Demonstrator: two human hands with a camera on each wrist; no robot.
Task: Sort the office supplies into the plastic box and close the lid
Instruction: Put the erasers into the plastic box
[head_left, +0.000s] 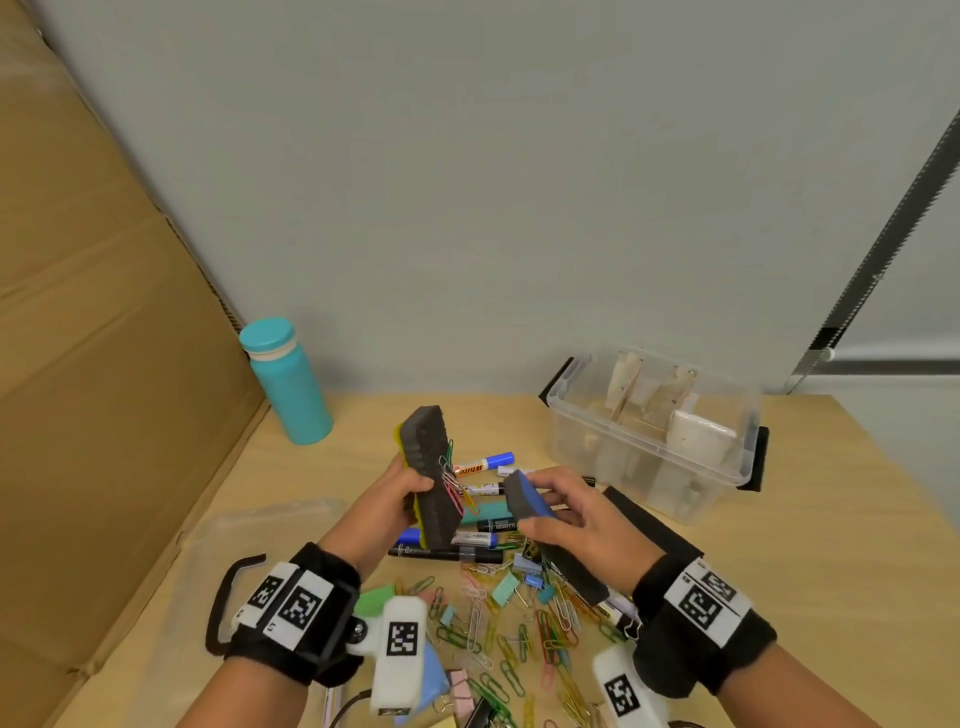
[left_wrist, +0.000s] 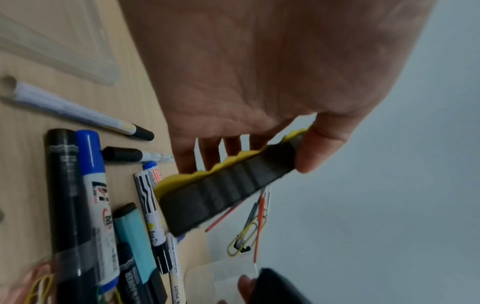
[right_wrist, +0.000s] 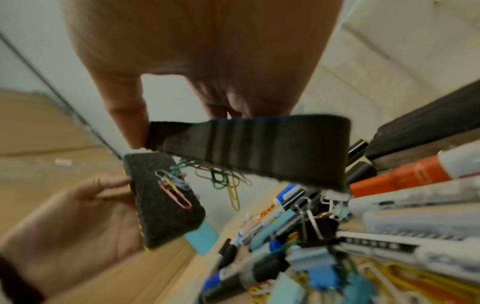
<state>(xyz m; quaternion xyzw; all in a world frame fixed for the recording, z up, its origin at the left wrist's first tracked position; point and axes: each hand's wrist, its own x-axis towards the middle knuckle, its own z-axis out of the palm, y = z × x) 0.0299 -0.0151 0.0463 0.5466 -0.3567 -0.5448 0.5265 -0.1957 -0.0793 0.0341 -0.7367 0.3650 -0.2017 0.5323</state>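
My left hand (head_left: 400, 493) grips a yellow-backed whiteboard eraser (head_left: 428, 467) upright above the table, its dark felt face turned right with several coloured paper clips (head_left: 452, 480) clinging to it. The same yellow-backed eraser (left_wrist: 228, 189) shows in the left wrist view, thumb on its end. My right hand (head_left: 561, 512) grips a blue-backed eraser (head_left: 524, 501) just right of it; more clips hang under this blue-backed eraser (right_wrist: 259, 148). The clear plastic box (head_left: 654, 436) stands open at the back right. Its lid (head_left: 249, 540) lies flat on the left.
Markers (head_left: 483, 462) lie under the hands, with paper clips and binder clips (head_left: 498, 623) strewn toward the front edge. A teal bottle (head_left: 285, 379) stands at the back left beside a cardboard panel (head_left: 93, 364). A black strip (head_left: 649, 525) lies near the box.
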